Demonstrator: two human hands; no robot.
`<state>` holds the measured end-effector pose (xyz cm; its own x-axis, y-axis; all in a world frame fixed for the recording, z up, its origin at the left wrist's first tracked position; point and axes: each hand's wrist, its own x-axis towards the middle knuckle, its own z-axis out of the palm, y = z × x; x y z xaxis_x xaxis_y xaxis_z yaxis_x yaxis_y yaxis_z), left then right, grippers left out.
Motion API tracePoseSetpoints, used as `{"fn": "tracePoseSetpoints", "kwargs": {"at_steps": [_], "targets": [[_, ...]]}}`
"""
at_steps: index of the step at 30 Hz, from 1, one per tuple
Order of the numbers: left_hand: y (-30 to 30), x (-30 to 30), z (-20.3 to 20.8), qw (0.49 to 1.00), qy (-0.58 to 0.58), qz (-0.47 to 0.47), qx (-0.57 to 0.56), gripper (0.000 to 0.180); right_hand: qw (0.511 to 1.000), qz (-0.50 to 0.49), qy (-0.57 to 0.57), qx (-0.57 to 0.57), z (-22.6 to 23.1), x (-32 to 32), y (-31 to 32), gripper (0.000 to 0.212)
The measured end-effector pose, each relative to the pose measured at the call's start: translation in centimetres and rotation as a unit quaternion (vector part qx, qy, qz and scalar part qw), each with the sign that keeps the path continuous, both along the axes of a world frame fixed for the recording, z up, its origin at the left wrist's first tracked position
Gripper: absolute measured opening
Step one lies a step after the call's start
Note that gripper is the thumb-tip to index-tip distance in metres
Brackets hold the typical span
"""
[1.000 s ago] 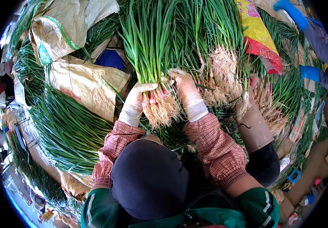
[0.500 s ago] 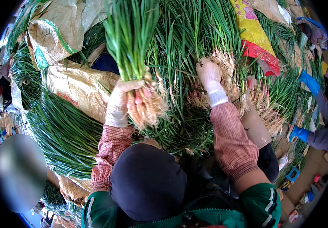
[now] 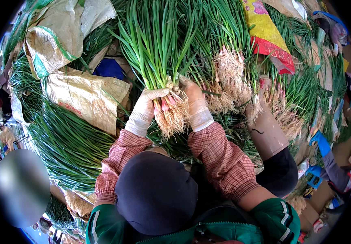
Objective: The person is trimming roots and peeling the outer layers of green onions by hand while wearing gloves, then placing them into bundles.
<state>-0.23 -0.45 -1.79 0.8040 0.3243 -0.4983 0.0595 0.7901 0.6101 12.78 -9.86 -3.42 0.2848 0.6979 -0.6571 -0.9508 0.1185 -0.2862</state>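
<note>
At centre frame, entry one: bundle of green onions (image 3: 159,53), stalks up, pale roots (image 3: 170,116) hanging down, held between both our gloved hands. Left hand (image 3: 145,107): grip closed around the stalks just above the roots. Right hand (image 3: 194,101): grip closed against the other side of the same bundle, touching the roots.

Change noted: half a second ago the right hand lay apart, on the rooted bunches right of centre; it has since come back to the bundle, which has shifted toward mid-frame. We judge the bundle is being squared up two-handed.

Surroundings: heaped green onions (image 3: 61,142) at lower left; woven sacks (image 3: 86,95) at left, near the left hand; more rooted bunches (image 3: 230,77) just beside the right hand; yellow and red bag (image 3: 267,34) at upper right. Another person's forearm (image 3: 267,130) lies close at right.

Open room: little on either side; freest space is directly above the bundle.
</note>
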Motion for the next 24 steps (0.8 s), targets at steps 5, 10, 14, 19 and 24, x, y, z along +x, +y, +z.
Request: {"fn": "tracePoseSetpoints", "kwargs": {"at_steps": [5,10,14,19,24], "targets": [[0.2,-1.1,-0.7,0.998,0.006,-0.011,-0.054,0.038,0.993,-0.024,0.075,0.089,-0.6,-2.3,-1.3,0.025],[-0.2,-0.8,1.4,0.979,-0.181,0.053,-0.084,0.056,0.950,-0.198,0.178,0.164,-1.2,-0.8,-0.7,0.026],[-0.3,-0.4,3.5,0.908,-0.335,0.135,-0.212,0.060,0.963,0.168,-0.207,-0.040,-2.2,2.3,-3.1,0.020],[-0.8,-0.6,3.1,0.955,-0.186,0.163,-0.165,0.065,0.689,0.187,-0.503,-0.487,-2.8,8.4,-7.9,0.023],[-0.9,-0.6,2.0,0.936,-0.258,0.113,-0.213,0.065,0.657,0.126,-0.645,-0.369,1.5,9.2,-8.3,0.021]]}}
